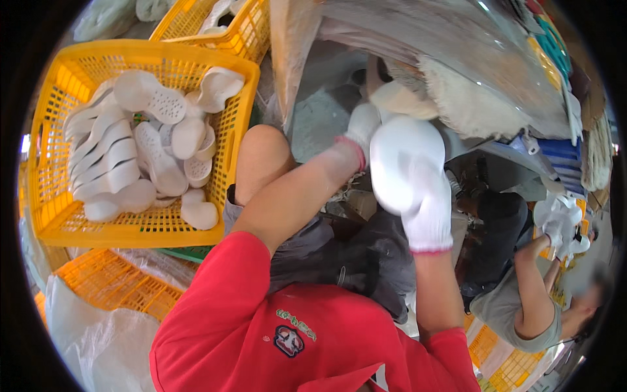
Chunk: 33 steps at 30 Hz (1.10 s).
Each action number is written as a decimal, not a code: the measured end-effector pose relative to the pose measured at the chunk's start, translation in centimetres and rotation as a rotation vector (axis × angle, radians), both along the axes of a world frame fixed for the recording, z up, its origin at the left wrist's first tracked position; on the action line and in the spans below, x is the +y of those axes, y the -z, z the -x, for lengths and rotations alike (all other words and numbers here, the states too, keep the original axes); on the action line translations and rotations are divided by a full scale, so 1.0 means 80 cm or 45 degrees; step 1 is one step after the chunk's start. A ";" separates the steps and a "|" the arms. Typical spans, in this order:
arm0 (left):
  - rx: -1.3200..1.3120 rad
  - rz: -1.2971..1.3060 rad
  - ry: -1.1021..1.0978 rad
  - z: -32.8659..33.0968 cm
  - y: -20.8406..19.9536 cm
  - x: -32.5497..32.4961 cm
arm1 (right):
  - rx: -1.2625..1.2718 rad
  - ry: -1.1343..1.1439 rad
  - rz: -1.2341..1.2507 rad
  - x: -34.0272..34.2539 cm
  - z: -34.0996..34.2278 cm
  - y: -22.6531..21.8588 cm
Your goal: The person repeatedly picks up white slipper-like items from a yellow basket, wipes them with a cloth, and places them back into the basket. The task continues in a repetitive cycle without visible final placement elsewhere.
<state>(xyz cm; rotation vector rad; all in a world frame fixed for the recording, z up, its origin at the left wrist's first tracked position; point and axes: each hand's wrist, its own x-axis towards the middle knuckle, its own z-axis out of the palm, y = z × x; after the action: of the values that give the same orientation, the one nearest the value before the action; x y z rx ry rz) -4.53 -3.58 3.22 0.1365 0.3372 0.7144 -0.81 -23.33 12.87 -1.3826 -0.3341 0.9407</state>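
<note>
My right hand (428,212), in a white knit glove with a pink cuff, grips a smooth white moulded piece like a shoe sole (406,147). Its surface is bright and partly blurred. At the far left edge of that piece is my left hand (363,125), gloved the same way; its fingers are hidden. Just beyond the piece is a pale rounded pad or wheel (398,99), whose kind I cannot make out. To the left, a yellow plastic crate (150,55) holds several similar white sole-shaped pieces (160,160), some dotted with small holes.
Another yellow crate (251,32) stands behind the first, and an orange one (117,281) sits below it. Grey sheeting (450,26) and shaggy whitish cloth (470,98) hang ahead. At right, another person's gloved hand (558,225) is among white pieces.
</note>
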 end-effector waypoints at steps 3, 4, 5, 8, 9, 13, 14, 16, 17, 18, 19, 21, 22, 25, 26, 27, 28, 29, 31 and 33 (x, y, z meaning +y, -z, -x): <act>0.204 -0.286 0.170 0.045 -0.016 -0.023 | -0.238 -0.127 0.302 -0.082 -0.004 0.008; 0.538 -0.510 0.222 0.072 -0.030 -0.033 | -0.540 -0.183 0.450 -0.125 -0.017 0.019; 0.687 -0.848 0.313 0.106 -0.047 -0.036 | -0.824 -0.208 0.598 -0.168 -0.031 0.029; 1.869 -2.461 -0.488 0.235 -0.078 0.002 | -1.817 -0.399 1.225 -0.275 -0.056 0.043; 2.003 -2.241 -0.775 0.264 -0.065 0.048 | -2.263 -0.715 1.527 -0.300 -0.063 0.046; 2.049 -1.318 -0.702 0.348 0.059 0.230 | -1.586 -1.176 1.549 -0.328 -0.081 0.049; 2.145 -1.300 -0.581 0.354 0.089 0.262 | -1.520 -0.932 1.520 -0.316 -0.080 0.046; 2.234 -1.134 -0.247 0.377 0.105 0.299 | -1.319 -0.535 1.337 -0.273 -0.071 0.036; 2.181 -1.254 -0.444 0.386 0.088 0.294 | -1.240 -0.455 1.258 -0.245 -0.062 0.029; 2.086 -1.401 -0.560 0.389 0.060 0.274 | -1.184 -0.390 1.092 -0.214 -0.051 0.021; 1.981 -1.557 -0.394 0.399 0.008 0.249 | -1.196 -0.380 0.973 -0.181 -0.037 0.012; 1.554 -1.884 -0.258 0.394 -0.098 0.165 | -1.246 -0.340 0.673 -0.116 0.002 -0.012; 1.418 -2.106 -0.122 0.377 -0.155 0.119 | -1.048 -0.418 0.335 -0.090 0.023 -0.019; 1.448 -2.272 0.547 0.307 -0.200 -0.008 | -0.568 -0.606 0.029 -0.038 0.070 -0.037; 1.309 -2.412 0.722 0.276 -0.206 -0.027 | -0.823 -0.818 0.258 -0.033 0.068 -0.038; 1.341 -2.474 0.408 0.250 -0.176 -0.044 | -0.776 -0.694 0.327 -0.038 0.063 -0.036; 1.294 -2.448 0.204 0.230 -0.155 -0.053 | -0.823 -0.593 0.309 -0.043 0.062 -0.044; 1.300 -2.333 -0.167 0.208 -0.130 -0.063 | -0.751 -0.597 0.317 -0.051 0.064 -0.046; 1.418 -1.995 -0.429 0.169 -0.094 -0.070 | -0.695 -0.405 0.297 -0.072 0.068 -0.051; 1.042 -1.052 0.120 0.119 -0.076 -0.087 | -0.687 -0.034 0.421 -0.093 0.065 -0.054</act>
<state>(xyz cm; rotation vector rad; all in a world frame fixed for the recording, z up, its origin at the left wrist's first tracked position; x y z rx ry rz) -14.07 -10.56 9.27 1.2416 0.7906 0.6417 -6.04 -30.77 17.17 -1.9395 -0.6221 0.6474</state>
